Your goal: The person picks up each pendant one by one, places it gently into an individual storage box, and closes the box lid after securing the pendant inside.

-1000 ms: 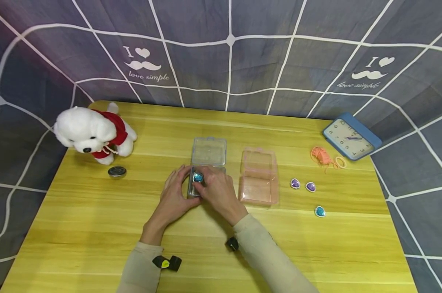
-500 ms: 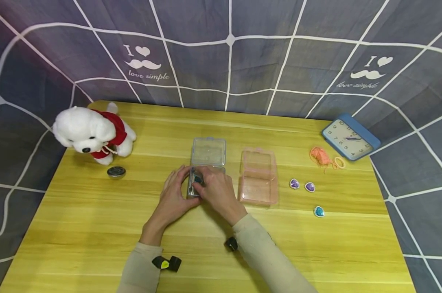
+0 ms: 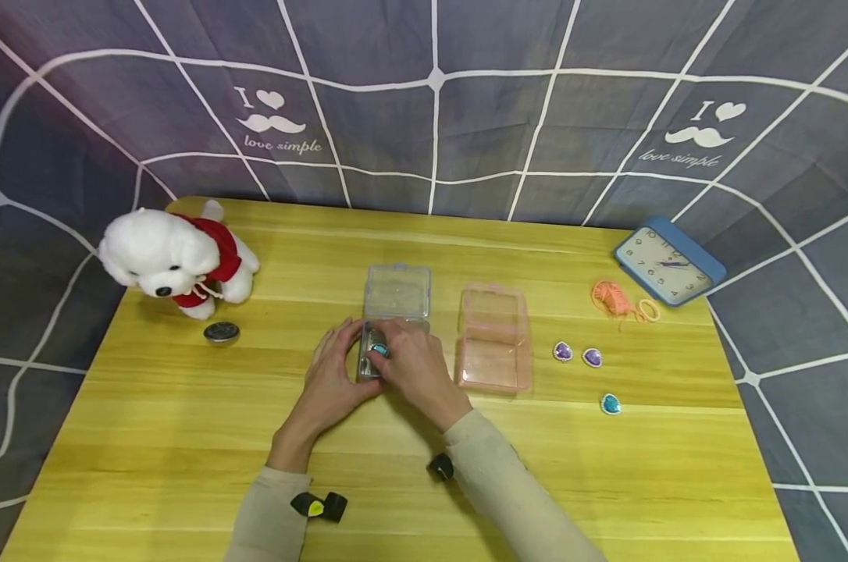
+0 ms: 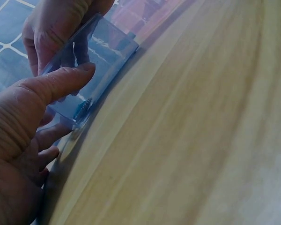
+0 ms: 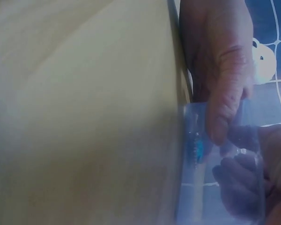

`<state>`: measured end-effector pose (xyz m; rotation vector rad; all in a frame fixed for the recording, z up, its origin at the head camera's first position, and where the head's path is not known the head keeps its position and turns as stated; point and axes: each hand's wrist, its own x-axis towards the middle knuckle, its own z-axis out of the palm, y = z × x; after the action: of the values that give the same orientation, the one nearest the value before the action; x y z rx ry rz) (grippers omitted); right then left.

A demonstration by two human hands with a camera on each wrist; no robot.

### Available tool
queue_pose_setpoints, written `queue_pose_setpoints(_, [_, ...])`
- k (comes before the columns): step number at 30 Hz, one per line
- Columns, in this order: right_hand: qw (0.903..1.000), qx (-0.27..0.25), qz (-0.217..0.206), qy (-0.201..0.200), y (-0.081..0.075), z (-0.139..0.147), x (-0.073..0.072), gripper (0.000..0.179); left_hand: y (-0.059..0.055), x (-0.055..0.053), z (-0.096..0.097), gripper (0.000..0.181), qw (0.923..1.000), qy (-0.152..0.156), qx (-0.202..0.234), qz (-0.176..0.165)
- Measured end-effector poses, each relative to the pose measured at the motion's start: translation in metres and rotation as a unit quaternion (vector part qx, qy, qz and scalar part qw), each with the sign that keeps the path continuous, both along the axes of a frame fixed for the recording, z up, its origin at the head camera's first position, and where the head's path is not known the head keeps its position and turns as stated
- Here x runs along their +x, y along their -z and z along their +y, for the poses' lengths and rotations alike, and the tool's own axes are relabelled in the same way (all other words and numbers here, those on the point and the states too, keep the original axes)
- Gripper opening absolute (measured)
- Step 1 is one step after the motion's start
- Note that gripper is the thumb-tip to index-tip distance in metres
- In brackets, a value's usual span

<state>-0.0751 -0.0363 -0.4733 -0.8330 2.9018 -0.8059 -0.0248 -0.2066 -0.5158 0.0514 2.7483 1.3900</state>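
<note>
Left hand (image 3: pixel 329 375) clamps clear box (image 3: pixel 370 367) — right hand (image 3: pixel 415 361) partly hidden, its grip I can't tell.

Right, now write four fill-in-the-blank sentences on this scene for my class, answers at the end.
The left hand grips the clear box to the ____ of the pink box.
The pink box's lid is wide ____.
The purple gems number ____.
The top on the plush dog is coloured ____.
Missing words: left; open; two; red.

A screened-off tabletop booth, with grid-printed cloth (image 3: pixel 368 117) surrounding a wooden table (image 3: pixel 185 437).
</note>
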Motion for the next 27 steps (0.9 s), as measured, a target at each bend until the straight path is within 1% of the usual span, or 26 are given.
queue_pose_setpoints(3, [0.9998, -0.015, -0.002, -0.009, 0.000, 0.002, 0.000, 0.044, 0.000, 0.001, 0.000, 0.100, 1.0000, -0.002, 0.001, -0.003])
queue_pose_setpoints(6, [0.9990, -0.041, -0.010, -0.016, -0.001, 0.007, 0.001, 0.042, 0.001, 0.001, 0.000, 0.099, 1.0000, -0.003, 0.004, -0.007])
queue_pose_setpoints(9, [0.9971, -0.072, -0.022, -0.012, -0.003, 0.012, 0.002, 0.040, 0.001, 0.001, 0.001, 0.099, 0.9999, -0.003, 0.010, -0.009])
queue_pose_setpoints(11, [0.9957, -0.088, -0.027, -0.003, -0.005, 0.016, 0.003, 0.040, 0.001, 0.001, 0.001, 0.099, 0.9999, -0.002, 0.013, -0.010])
queue_pose_setpoints(13, [0.9939, -0.110, -0.014, -0.001, -0.006, 0.021, 0.003, 0.039, 0.000, 0.001, 0.001, 0.100, 0.9998, -0.002, 0.016, -0.011])
queue_pose_setpoints(18, [0.9872, -0.154, 0.042, -0.003, -0.010, 0.035, 0.003, 0.037, 0.000, 0.001, 0.001, 0.102, 0.9997, 0.000, 0.019, -0.014])
queue_pose_setpoints(22, [0.9828, -0.176, 0.057, 0.008, -0.015, 0.049, 0.003, 0.036, -0.001, 0.001, 0.001, 0.101, 0.9996, -0.001, 0.022, -0.018])
queue_pose_setpoints(27, [0.9772, -0.194, 0.083, 0.024, -0.017, 0.071, 0.001, 0.035, -0.001, 0.001, 0.001, 0.102, 0.9995, -0.001, 0.025, -0.021])
